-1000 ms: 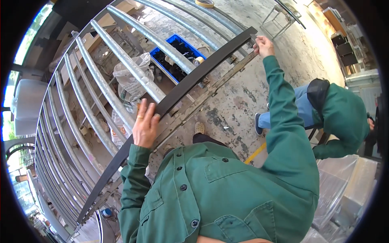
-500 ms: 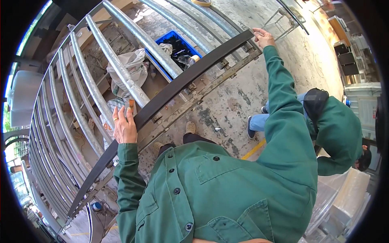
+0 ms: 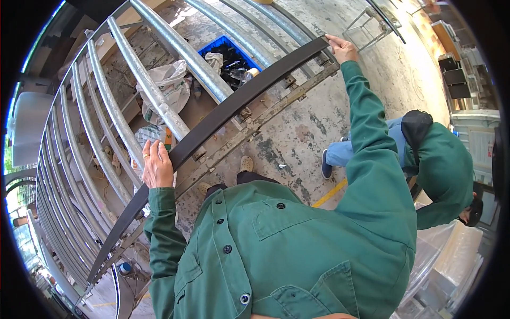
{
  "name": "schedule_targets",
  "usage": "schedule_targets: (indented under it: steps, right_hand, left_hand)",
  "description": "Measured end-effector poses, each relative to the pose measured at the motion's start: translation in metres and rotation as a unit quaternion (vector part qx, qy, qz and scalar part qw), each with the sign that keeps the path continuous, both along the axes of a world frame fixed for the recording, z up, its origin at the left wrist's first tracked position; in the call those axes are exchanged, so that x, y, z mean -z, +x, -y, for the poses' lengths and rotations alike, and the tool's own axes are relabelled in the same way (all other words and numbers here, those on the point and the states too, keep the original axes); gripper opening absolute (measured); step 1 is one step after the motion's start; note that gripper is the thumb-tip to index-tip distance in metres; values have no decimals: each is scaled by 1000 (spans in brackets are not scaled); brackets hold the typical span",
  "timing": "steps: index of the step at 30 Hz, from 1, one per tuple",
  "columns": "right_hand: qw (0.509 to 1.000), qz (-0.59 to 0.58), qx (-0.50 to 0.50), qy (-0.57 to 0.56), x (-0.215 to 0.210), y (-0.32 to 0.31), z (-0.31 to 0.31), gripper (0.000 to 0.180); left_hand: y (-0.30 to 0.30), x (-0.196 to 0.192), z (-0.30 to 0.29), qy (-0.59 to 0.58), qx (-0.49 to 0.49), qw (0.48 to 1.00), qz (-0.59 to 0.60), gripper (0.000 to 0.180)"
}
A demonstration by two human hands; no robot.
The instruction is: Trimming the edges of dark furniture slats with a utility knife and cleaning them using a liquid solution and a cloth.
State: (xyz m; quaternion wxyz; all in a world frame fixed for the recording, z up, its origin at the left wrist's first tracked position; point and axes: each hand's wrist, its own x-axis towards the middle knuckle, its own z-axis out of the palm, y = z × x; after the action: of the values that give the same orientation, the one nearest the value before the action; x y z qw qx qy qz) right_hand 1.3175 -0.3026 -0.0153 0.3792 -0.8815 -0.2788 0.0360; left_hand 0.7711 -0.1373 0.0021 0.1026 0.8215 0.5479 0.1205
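Observation:
A long dark brown strip (image 3: 239, 98) runs along the near edge of a frame of grey metal tubes, looking bowed in this view. My left hand (image 3: 158, 166) lies across the strip left of centre, its fingers drawn together over it and pointing away from me; the underside of the grip is hidden. With my right arm stretched out, my right hand (image 3: 342, 49) holds the strip's far right end between fingers and thumb. Just below the strip, a worn metal rail (image 3: 255, 127) with small brackets runs alongside.
Beyond the strip, several metal tubes (image 3: 143, 77) span away from me. Under them are a blue crate (image 3: 226, 40) of dark pieces and white sacks (image 3: 167, 87). A co-worker in green (image 3: 443, 165) bends down at my right. A metal stand (image 3: 366, 29) is at the upper right.
The fingers of my left hand have come closer together on the strip. My right hand stays at the strip's end. The view has shifted slightly; the co-worker's head shows more.

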Motion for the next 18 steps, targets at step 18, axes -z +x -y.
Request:
schedule_targets:
  steps: [18]
  right_hand:
    - [996,76,-19,38,11,-13,1,20]
  left_hand:
    - [-1,3,-1,14,14,1000,-4,34]
